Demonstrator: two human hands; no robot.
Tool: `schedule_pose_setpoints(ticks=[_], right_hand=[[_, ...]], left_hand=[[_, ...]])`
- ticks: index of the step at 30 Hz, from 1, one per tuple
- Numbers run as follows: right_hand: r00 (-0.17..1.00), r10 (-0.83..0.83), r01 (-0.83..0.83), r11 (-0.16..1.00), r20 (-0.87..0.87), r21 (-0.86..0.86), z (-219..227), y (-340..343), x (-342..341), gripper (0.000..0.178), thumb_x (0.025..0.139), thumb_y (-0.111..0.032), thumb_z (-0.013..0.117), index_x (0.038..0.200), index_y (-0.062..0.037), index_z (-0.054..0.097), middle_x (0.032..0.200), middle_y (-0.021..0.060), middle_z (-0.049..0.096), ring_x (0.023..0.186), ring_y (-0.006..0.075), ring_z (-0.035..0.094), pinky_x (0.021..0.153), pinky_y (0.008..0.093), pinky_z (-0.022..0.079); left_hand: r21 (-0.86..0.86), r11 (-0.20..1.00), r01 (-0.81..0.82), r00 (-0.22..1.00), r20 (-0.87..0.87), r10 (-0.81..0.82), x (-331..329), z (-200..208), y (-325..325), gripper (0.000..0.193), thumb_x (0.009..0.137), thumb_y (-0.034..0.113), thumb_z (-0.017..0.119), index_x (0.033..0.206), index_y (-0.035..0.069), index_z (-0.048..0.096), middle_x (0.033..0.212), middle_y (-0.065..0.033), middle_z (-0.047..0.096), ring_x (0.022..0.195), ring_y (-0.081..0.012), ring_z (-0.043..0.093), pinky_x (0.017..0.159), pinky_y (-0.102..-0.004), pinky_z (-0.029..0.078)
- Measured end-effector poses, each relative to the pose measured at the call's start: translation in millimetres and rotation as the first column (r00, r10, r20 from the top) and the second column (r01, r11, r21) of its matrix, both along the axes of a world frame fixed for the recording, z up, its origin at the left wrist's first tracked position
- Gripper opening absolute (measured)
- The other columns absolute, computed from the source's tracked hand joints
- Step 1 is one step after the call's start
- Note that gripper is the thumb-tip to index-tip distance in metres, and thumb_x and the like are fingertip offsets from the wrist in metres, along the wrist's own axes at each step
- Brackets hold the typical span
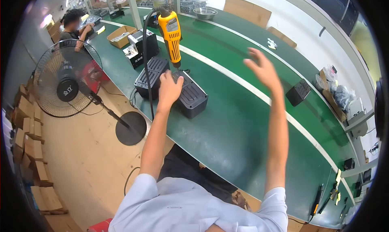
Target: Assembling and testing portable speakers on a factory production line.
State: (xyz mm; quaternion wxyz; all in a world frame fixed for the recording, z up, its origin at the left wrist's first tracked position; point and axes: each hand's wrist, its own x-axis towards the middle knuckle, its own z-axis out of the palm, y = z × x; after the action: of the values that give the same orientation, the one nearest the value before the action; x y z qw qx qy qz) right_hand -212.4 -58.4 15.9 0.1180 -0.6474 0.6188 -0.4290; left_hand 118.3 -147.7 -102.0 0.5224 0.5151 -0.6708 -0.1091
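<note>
The left hand [169,88] lay flat on the near black ribbed housing [190,96] on the green worktop [235,126], fingers spread and pressing, not wrapped round anything. A second black housing [150,72] sat touching it at ten o'clock. Just above the left hand, at twelve o'clock, hung the yellow power screwdriver [170,33] on its black cable, bit pointing down at the near housing. The right hand [264,70] was raised in the air at three o'clock from the housings, its grip open and empty, well apart from the tool. To do this step well, it seemed wise to keep the housing pinned flat and bring the driver straight down, so the bit seats squarely before it runs.
</note>
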Motion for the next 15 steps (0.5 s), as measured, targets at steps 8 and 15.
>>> schedule_pose_setpoints(ticks=[8, 15], right_hand=[[0.903, 0.394, -0.407, 0.912, 0.171, 0.044, 44, -37, 175, 0.100, 0.076, -0.040, 0.088, 0.156, -0.0080, 0.036, 0.135, 0.0256, 0.060, 0.127, 0.0311, 0.060, 0.106, 0.0438, 0.048], [0.870, 0.487, -0.477, 0.871, 0.073, -0.121, 63, -65, 175, 0.052, 0.075, -0.020, 0.086, 0.119, -0.0028, 0.064, 0.110, 0.0097, 0.071, 0.099, 0.0209, 0.065, 0.090, 0.0351, 0.052]], left_hand=[[0.367, 0.534, 0.762, 0.613, -0.142, -0.777, -25, -1, 5, 0.046, 0.088, 0.021, 0.071, 0.126, -0.002, 0.058, 0.126, -0.0225, 0.058, 0.113, -0.0329, 0.060, 0.105, -0.0411, 0.045], [0.406, 0.405, 0.819, 0.537, -0.292, -0.792, -42, 0, 60, 0.048, 0.089, 0.015, 0.068, 0.134, 0.002, 0.057, 0.127, -0.0164, 0.056, 0.121, -0.0279, 0.055, 0.107, -0.0372, 0.042]])
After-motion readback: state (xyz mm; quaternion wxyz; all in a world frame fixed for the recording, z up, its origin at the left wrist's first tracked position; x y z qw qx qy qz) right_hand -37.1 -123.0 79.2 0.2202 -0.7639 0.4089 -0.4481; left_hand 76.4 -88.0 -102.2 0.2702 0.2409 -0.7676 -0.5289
